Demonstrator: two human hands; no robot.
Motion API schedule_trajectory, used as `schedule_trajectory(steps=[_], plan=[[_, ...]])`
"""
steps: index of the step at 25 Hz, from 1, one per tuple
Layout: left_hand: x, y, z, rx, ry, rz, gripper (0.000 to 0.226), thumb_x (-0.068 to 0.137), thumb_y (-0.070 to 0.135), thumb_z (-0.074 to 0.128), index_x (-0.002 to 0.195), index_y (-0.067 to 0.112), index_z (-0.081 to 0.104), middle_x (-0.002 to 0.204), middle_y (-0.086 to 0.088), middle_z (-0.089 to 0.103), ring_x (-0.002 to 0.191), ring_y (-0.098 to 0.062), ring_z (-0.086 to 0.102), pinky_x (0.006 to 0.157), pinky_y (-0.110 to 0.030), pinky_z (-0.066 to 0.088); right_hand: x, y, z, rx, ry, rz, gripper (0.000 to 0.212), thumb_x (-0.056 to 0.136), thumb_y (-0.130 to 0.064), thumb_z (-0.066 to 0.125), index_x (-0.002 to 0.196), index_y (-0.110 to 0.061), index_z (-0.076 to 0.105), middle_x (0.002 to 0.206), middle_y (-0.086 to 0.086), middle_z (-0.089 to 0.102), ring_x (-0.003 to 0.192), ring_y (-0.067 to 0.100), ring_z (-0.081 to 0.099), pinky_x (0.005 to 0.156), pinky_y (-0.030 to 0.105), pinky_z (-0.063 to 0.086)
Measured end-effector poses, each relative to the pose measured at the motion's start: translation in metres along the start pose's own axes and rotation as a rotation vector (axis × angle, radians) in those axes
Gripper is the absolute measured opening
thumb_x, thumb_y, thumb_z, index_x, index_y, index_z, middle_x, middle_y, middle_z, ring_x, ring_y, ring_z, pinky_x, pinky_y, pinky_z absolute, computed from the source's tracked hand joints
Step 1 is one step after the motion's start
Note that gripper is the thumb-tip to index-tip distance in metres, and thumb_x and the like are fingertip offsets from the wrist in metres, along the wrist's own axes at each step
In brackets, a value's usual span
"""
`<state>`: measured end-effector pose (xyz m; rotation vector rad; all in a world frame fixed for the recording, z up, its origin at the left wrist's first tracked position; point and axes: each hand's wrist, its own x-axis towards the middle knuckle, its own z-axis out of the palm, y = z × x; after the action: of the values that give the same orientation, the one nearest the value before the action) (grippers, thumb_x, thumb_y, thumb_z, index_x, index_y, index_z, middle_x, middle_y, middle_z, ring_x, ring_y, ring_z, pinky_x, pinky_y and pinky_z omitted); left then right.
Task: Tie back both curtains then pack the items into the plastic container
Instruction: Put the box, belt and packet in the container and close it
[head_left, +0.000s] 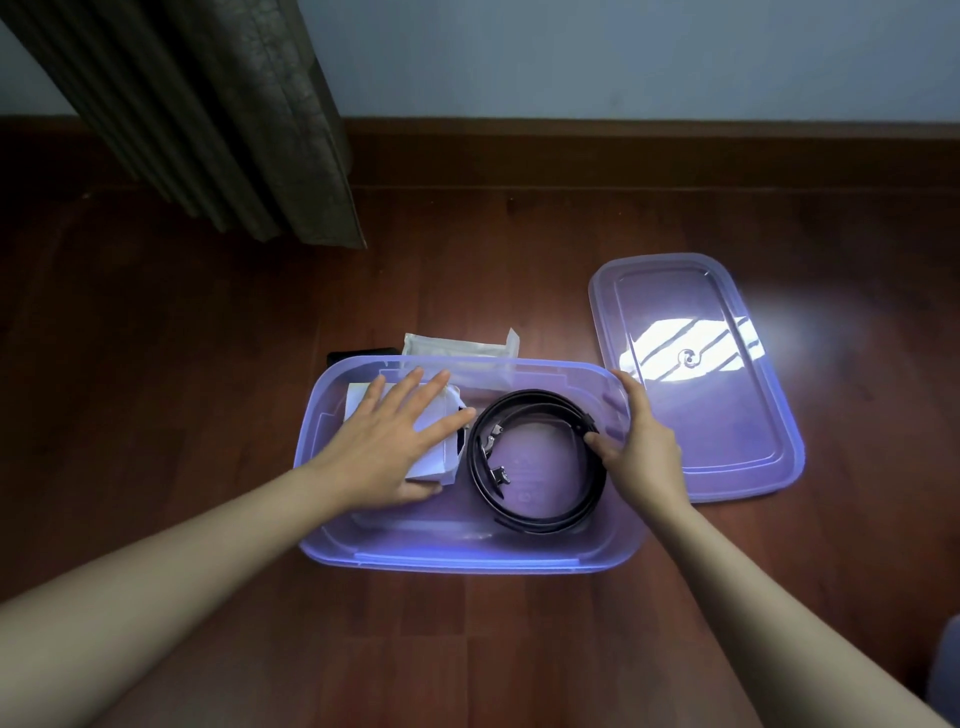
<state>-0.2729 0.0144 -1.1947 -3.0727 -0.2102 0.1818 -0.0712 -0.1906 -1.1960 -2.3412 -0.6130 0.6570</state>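
A purple see-through plastic container (467, 556) sits on the wooden floor. Inside it on the right lies a coiled black belt (535, 514) with metal fittings. On the left inside is a white packet (441, 457). My left hand (395, 447) lies flat on that packet with fingers spread. My right hand (641, 447) rests on the container's right rim, its thumb and fingers touching the belt's right edge. A brown curtain (249, 114) hangs at the top left, its lower end loose above the floor.
The container's purple lid (727, 436) lies flat on the floor to the right. Behind the container lie a white sealed pouch (462, 345) and a dark flat object (358, 356). A wooden skirting board (623, 150) runs along the wall.
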Motion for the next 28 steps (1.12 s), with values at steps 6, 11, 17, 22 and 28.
schedule_trajectory(steps=[6, 11, 17, 22, 28], plan=[[0.002, -0.001, -0.003, 0.041, 0.01, 0.035, 0.1, 0.059, 0.072, 0.064, 0.142, 0.031, 0.029, 0.149, -0.018, 0.034, 0.133, -0.041, 0.038, 0.093, -0.066, 0.037, 0.0, 0.0, 0.0, 0.003, 0.003, 0.008, 0.071, 0.081, -0.016, 0.063, 0.13, -0.051, 0.026, 0.112, -0.004, 0.066, 0.094, 0.029, 0.063, 0.085, 0.04, 0.047], [0.01, 0.028, -0.025, -0.192, 0.292, 0.146, 0.053, 0.085, 0.057, 0.045, 0.123, 0.023, 0.059, 0.143, -0.011, 0.046, 0.132, -0.028, 0.039, 0.1, -0.065, 0.033, -0.001, -0.001, 0.0, 0.005, 0.005, -0.009, 0.07, 0.081, -0.016, 0.063, 0.129, -0.051, 0.027, 0.118, -0.009, 0.064, 0.097, 0.027, 0.064, 0.089, 0.041, 0.047], [0.022, 0.069, -0.008, 0.052, 0.219, 0.521, 0.015, 0.075, 0.038, 0.071, 0.084, 0.027, 0.068, 0.078, 0.009, 0.069, 0.105, -0.019, 0.063, 0.099, -0.06, 0.038, -0.002, -0.002, 0.0, 0.01, 0.016, -0.032, 0.069, 0.081, -0.015, 0.064, 0.128, -0.051, 0.028, 0.119, -0.015, 0.063, 0.094, 0.025, 0.065, 0.085, 0.04, 0.049], [0.028, 0.064, -0.012, 0.096, 0.328, 0.522, 0.022, 0.072, 0.001, 0.061, 0.064, 0.021, 0.057, 0.055, 0.003, 0.049, 0.065, -0.019, 0.053, 0.1, -0.052, 0.044, 0.0, 0.0, 0.003, -0.006, 0.028, -0.038, 0.07, 0.081, -0.015, 0.065, 0.13, -0.048, 0.028, 0.119, -0.011, 0.065, 0.092, 0.025, 0.066, 0.084, 0.041, 0.05], [0.056, -0.049, -0.052, -0.452, 0.51, -0.238, 0.014, 0.085, 0.01, 0.059, 0.091, 0.007, 0.071, 0.086, -0.01, 0.07, 0.08, -0.028, 0.064, 0.075, -0.034, 0.046, 0.0, 0.001, 0.002, -0.017, 0.025, -0.027, 0.071, 0.08, -0.017, 0.067, 0.13, -0.049, 0.028, 0.113, -0.007, 0.066, 0.093, 0.028, 0.066, 0.082, 0.04, 0.049]])
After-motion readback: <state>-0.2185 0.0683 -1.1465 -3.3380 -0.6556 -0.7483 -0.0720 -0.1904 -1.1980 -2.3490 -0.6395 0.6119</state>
